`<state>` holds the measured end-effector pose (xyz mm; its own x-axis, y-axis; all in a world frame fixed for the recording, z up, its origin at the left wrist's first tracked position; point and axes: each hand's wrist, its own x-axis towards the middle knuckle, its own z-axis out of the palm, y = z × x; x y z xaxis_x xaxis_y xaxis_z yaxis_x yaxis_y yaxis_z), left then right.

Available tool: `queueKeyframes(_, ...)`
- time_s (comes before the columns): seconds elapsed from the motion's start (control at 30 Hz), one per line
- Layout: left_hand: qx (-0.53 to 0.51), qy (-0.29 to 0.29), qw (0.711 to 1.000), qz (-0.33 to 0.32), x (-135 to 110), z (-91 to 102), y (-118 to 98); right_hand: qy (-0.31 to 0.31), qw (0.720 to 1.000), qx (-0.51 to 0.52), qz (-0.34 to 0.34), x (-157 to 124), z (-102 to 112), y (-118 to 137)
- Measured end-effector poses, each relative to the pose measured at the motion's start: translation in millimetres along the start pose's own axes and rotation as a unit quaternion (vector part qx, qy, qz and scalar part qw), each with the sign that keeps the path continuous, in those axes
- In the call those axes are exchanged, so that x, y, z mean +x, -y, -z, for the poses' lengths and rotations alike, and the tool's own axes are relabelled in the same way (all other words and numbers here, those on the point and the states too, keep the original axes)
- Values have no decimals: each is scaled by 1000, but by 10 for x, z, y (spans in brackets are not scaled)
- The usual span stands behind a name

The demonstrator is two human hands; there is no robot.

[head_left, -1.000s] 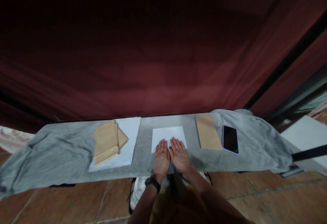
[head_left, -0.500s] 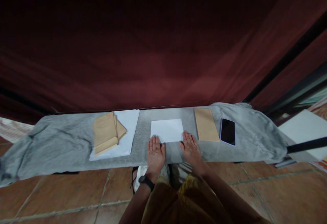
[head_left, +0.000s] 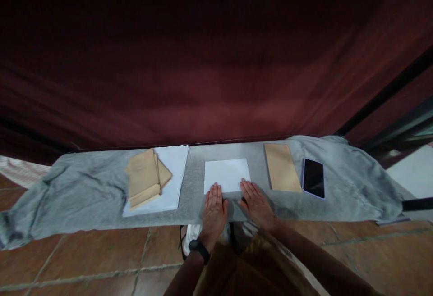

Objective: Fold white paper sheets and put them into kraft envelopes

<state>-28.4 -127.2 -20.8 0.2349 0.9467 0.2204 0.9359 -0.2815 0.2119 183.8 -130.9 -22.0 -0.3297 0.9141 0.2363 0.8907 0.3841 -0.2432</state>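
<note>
A folded white sheet of paper lies in the middle of a narrow table under a grey cloth. My left hand rests flat and open at the sheet's near left edge, fingertips just on it, a black band on its wrist. My right hand lies flat and open at the sheet's near right corner. Neither hand holds anything.
Left of the sheet, several tan envelopes sit on a stack of white paper. To the right lie one tan envelope and a dark phone. A dark red curtain hangs behind; tiled floor lies below.
My hands were together on the sheet, slid apart to its near corners, and now the left has come back slightly inward. The view shifted a little.
</note>
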Motion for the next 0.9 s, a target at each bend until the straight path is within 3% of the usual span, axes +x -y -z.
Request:
queueKeyframes(0.13,-18,8,1000,-11,174,23,45,13,1000,6,20,91,80,-152)
queueKeyframes(0.27,-29,21,997,-61,585,-50,-15,40,999,22,27,526,110,-159)
queueKeyframes(0.47,-18,39,996,-80,1023,-218,51,34,998,23,-44,1091,-103,7)
queueKeyframes(0.7,-12,35,998,-59,1201,-220,201,-22,993,-1,-115,1209,-278,67)
queueKeyframes(0.9,-2,13,1000,5,1156,-200,282,-59,979,-28,-195,1198,-344,19)
